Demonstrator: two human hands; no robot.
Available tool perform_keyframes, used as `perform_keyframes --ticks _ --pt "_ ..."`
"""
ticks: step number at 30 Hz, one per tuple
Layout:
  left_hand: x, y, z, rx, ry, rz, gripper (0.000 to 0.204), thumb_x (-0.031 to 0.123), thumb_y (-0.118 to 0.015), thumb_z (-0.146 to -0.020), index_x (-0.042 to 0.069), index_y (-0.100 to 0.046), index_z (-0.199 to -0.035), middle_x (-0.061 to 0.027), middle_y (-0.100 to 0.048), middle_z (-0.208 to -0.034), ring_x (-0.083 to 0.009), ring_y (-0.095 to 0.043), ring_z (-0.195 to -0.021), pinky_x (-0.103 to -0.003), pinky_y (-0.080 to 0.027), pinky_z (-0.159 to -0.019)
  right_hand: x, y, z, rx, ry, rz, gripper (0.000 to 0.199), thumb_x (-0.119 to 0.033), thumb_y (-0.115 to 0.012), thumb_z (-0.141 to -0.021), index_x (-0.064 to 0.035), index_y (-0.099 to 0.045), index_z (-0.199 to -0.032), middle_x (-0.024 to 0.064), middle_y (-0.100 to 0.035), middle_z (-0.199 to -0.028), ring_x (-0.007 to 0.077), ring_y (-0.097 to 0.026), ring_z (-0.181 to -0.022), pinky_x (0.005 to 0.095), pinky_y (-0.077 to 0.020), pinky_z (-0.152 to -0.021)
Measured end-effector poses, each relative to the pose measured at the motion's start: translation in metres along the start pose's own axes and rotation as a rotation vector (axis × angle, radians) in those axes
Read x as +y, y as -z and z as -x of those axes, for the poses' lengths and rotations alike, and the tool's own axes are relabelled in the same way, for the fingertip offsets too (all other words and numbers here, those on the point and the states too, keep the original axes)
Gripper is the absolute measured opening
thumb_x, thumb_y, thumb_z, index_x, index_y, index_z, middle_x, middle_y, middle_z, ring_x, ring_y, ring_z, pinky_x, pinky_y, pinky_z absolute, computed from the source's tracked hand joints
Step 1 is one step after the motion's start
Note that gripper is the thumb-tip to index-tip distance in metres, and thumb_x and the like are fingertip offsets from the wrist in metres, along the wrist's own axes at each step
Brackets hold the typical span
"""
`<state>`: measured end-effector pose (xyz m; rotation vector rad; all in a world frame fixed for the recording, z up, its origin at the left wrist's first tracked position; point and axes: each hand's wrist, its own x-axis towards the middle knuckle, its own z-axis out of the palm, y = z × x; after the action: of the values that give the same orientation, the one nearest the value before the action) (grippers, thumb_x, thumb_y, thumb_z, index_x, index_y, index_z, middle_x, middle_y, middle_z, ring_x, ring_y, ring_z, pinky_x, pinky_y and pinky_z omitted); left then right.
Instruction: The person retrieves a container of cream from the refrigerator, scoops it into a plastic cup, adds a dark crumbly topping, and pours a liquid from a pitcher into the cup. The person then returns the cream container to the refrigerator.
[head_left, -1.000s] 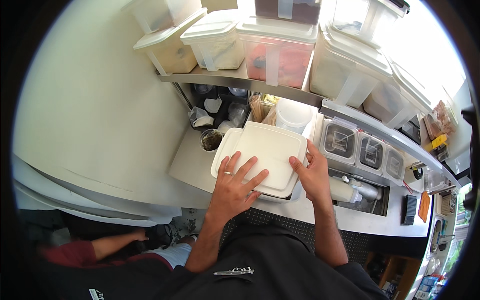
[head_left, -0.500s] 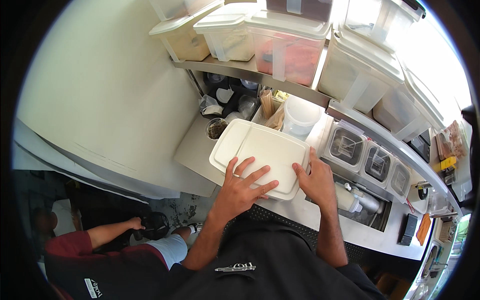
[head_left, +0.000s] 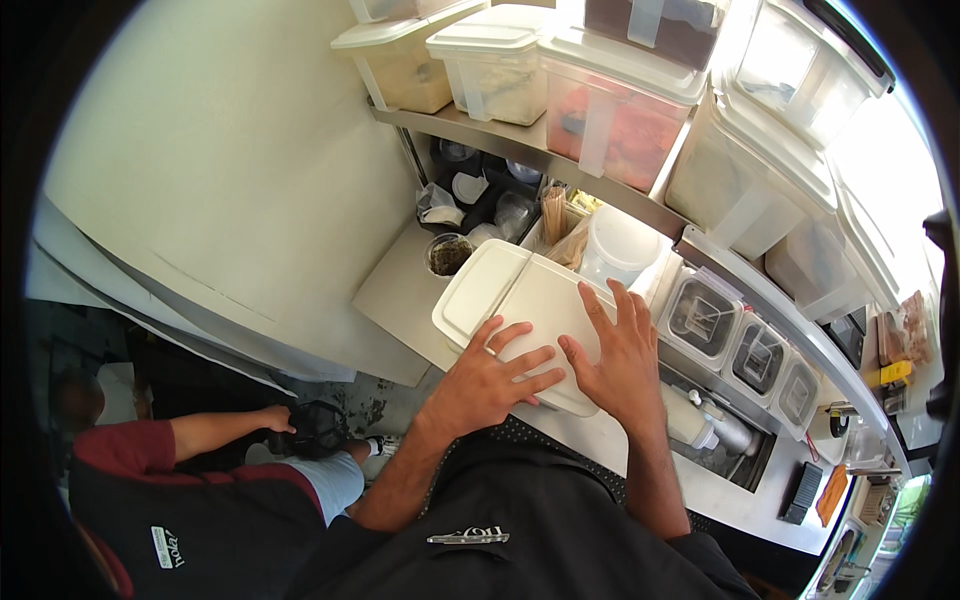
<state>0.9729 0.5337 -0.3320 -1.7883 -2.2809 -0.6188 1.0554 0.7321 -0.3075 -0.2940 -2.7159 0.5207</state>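
Note:
A white lidded storage bin (head_left: 535, 300) stands on the steel counter in front of me, its lid crossed by a seam near the left end. My left hand (head_left: 485, 385) lies over the lid's near side, fingers spread, with a ring on one of them. Toward the right end, my right hand (head_left: 620, 365) is over the lid with its fingers apart. Neither hand grips anything. The bin's body is mostly hidden under the lid and my hands. Just behind it is a round white-lidded tub (head_left: 622, 245), and a clear cup with dark contents (head_left: 448, 255) stands off its far left corner.
Above the counter a shelf (head_left: 480, 128) carries several clear bins of food. Lidded steel pans (head_left: 700, 312) and a well with squeeze bottles (head_left: 688, 418) lie to the right. Wooden sticks (head_left: 553, 212) stand behind the tub. Another person (head_left: 215, 490) is low at the left.
My right hand has moved from the bin's right edge onto the lid, fingers lifting and spreading. My left hand stays on the near side. The view has shifted slightly.

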Motion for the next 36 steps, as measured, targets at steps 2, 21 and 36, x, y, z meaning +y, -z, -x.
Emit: perform_keyframes --ticks 2,21,36 --pt "-0.003 -0.002 0.001 0.04 -0.03 -0.031 0.047 0.032 -0.075 -0.08 0.028 -0.066 -0.126 0.0034 -0.059 -0.135 -0.0296 -0.048 -0.133 -0.055 -0.029 -0.115 0.001 -0.004 -0.006 -0.096 -0.072 -0.001 0.062 -0.035 -0.068 -0.088 -0.0163 -0.052 -0.145 0.0227 -0.043 -0.147 0.0457 -0.041 -0.132 0.056 -0.0347 -0.109" --pt "-0.144 -0.071 0.037 0.333 0.659 1.484 0.058 0.046 -0.035 -0.107 -0.003 -0.052 -0.134 -0.0089 -0.062 -0.123 -0.0178 -0.058 -0.118 -0.03 -0.042 -0.104 -0.021 -0.015 0.015 0.061 -0.006 -0.091 0.052 -0.034 -0.062 -0.094 -0.0089 -0.053 -0.139 0.0208 -0.038 -0.15 0.0426 -0.029 -0.142 0.0564 -0.0204 -0.117" --pt "-0.122 0.187 0.138 1.077 -0.267 1.568 0.064 0.045 -0.059 -0.098 0.011 -0.041 -0.15 -0.01 -0.045 -0.152 -0.0283 -0.043 -0.138 -0.049 -0.035 -0.115 -0.038 -0.093 0.011 -0.007 -0.15 -1.071 0.031 0.003 -0.054 -0.091 0.0023 -0.061 -0.121 0.0106 -0.066 -0.117 0.0196 -0.063 -0.114 0.0347 -0.0503 -0.099"
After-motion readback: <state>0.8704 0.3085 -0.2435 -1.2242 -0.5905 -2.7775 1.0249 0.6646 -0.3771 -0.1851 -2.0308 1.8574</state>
